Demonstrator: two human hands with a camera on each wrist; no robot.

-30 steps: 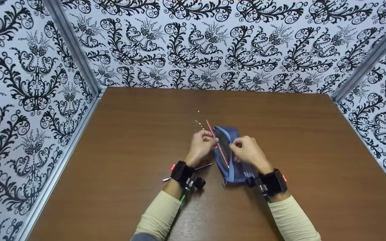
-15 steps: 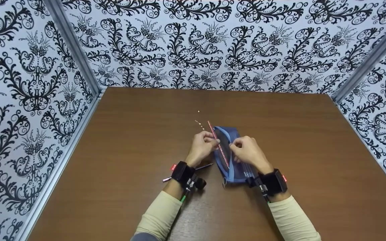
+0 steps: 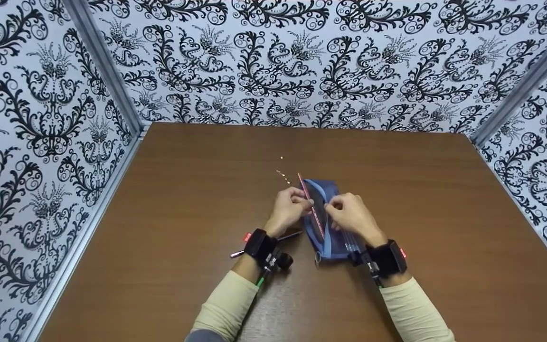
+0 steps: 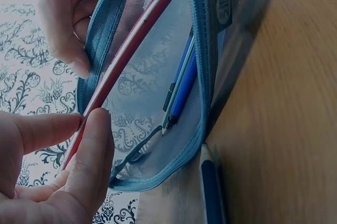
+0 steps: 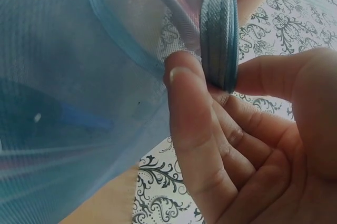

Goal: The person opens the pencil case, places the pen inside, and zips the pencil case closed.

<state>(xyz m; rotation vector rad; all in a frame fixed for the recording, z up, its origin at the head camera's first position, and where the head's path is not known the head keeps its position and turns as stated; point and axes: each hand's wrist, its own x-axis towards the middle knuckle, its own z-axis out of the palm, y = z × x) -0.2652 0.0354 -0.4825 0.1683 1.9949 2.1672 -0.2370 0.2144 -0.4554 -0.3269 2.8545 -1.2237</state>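
My left hand (image 3: 288, 210) pinches a red pencil (image 4: 129, 45) between thumb and fingers. The pencil slants across the unzipped mouth of a blue mesh pencil case (image 3: 335, 249), its metal-banded eraser end inside and its other end sticking out past the far side. With my right hand (image 3: 353, 214) I pinch the zipper edge (image 5: 218, 29) of that case and hold the mouth apart. Blue pens or pencils (image 4: 181, 87) lie inside the case, seen through the opening in the left wrist view. A dark pencil (image 3: 291, 235) lies on the table, partly hidden under my left wrist.
Small pale specks (image 3: 283, 176) are scattered on the brown table (image 3: 197, 190) beyond my left hand. Patterned black-and-white walls (image 3: 278, 61) stand around the back and sides. A metal zipper ring (image 3: 318, 259) hangs at the near end of the case.
The red pencil has shifted slightly right and nearer, deeper into the case, with my left hand moving along. My right hand and the case have stayed put.
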